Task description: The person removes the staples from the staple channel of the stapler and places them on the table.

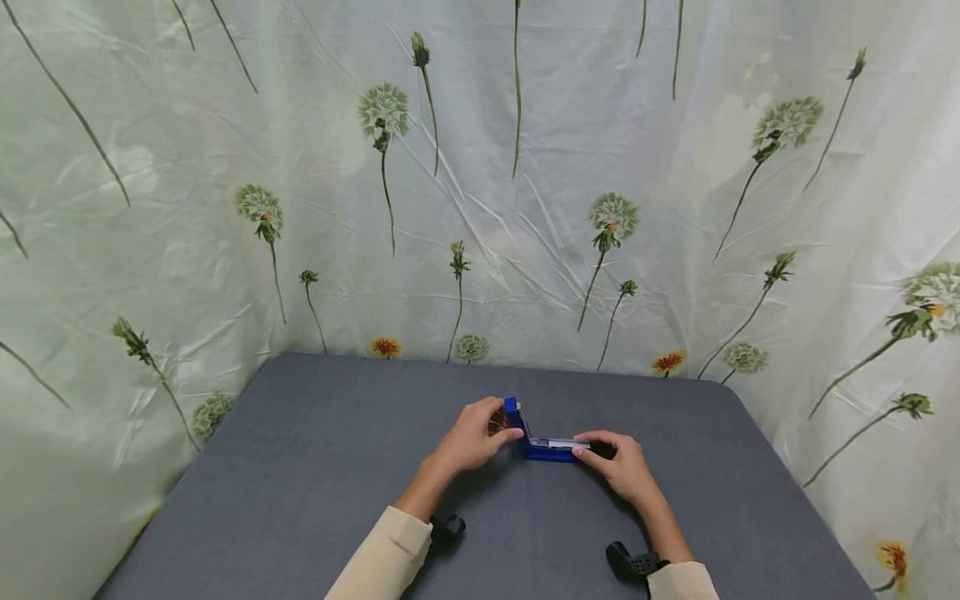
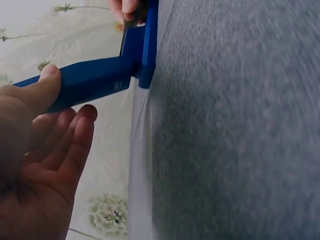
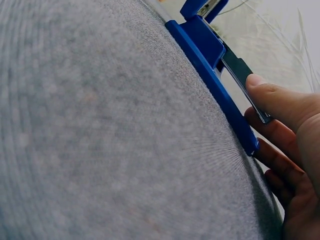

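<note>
While its cover [image 2: 95,80] tilts up at the left, a blue stapler [image 1: 551,456] lies opened near the middle of the grey table [image 1: 337,467], its base [image 3: 212,90] running rightward along the cloth under the dark metal staple rail [image 3: 239,66]. The left hand [image 1: 468,437] pinches the raised cover between thumb and fingers. The right hand [image 1: 626,468] pinches the rail toward its right end, thumb on one side and forefinger on the other. On the near side, a black device [image 1: 630,562] sits at each wrist, next to cream sleeves [image 1: 382,554]. Beyond the table's far edge hangs a pale curtain [image 1: 315,125] printed with dandelions and a few orange flowers
</note>
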Tool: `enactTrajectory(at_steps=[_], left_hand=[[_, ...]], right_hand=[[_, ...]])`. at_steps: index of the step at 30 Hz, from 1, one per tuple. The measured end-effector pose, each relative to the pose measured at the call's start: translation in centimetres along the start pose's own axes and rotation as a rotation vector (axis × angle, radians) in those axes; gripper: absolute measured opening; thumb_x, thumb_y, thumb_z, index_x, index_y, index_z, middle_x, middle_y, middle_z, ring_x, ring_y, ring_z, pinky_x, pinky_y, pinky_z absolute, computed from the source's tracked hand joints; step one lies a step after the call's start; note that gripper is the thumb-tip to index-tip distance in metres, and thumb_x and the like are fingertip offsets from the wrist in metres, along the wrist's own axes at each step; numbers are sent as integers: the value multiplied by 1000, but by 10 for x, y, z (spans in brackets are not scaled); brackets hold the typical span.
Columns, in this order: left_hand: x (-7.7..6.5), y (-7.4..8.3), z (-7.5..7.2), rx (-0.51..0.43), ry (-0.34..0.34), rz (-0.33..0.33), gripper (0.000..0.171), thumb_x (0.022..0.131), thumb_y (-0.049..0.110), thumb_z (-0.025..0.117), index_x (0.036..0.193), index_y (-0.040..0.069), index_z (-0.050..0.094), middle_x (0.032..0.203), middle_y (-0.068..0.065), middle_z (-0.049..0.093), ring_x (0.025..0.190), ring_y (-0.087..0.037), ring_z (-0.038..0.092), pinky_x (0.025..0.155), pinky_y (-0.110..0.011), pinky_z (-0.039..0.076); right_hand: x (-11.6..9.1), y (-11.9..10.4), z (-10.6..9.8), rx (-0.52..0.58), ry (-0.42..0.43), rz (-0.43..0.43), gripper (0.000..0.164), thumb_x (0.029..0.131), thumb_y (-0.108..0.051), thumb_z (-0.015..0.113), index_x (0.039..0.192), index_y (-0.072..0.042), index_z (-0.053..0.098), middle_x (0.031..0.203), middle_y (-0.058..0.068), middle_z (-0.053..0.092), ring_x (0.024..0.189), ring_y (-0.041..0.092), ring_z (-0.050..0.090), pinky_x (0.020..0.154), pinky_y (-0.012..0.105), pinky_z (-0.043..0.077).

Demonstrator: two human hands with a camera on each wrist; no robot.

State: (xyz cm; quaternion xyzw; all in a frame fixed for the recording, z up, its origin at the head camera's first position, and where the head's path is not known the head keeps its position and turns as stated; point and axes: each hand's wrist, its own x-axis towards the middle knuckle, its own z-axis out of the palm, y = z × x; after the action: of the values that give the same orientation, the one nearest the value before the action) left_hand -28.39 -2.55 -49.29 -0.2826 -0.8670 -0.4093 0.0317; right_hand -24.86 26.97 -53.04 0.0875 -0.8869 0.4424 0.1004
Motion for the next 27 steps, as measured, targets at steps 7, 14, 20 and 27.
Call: enactTrajectory(at_steps=[7, 14, 20, 27], left_hand=[[-4, -5, -7, 27, -15, -34, 23, 97, 33, 74, 110, 16, 67, 96, 5, 63, 84, -6, 60, 75, -25, 54], [-7, -10, -14, 44, -21, -71, 26, 94, 37, 77, 108, 16, 68, 95, 5, 65, 81, -6, 57, 73, -26, 51], [-12, -16, -20, 84, 18, -130, 36, 86, 43, 84, 111, 19, 74, 100, 4, 72, 81, -11, 58, 74, -30, 50], [-12, -17, -21, 147, 5, -202, 41, 80, 48, 88, 109, 20, 77, 110, -3, 75, 105, -26, 65, 93, -46, 55]], right_hand=[[1, 1, -2, -13, -12, 7, 18, 87, -29, 84, 104, -23, 81, 104, -1, 78, 94, 8, 65, 88, 30, 52], [2, 1, -2, -6, -7, -4, 17, 87, -29, 84, 104, -24, 81, 105, -2, 78, 99, 8, 67, 91, 33, 53], [2, -1, 0, -3, -20, -19, 18, 88, -29, 84, 104, -22, 81, 105, 0, 79, 99, 12, 68, 90, 32, 53], [2, 0, -4, 17, -19, -16, 17, 88, -28, 83, 105, -23, 81, 105, -2, 78, 98, 9, 66, 90, 31, 53]])
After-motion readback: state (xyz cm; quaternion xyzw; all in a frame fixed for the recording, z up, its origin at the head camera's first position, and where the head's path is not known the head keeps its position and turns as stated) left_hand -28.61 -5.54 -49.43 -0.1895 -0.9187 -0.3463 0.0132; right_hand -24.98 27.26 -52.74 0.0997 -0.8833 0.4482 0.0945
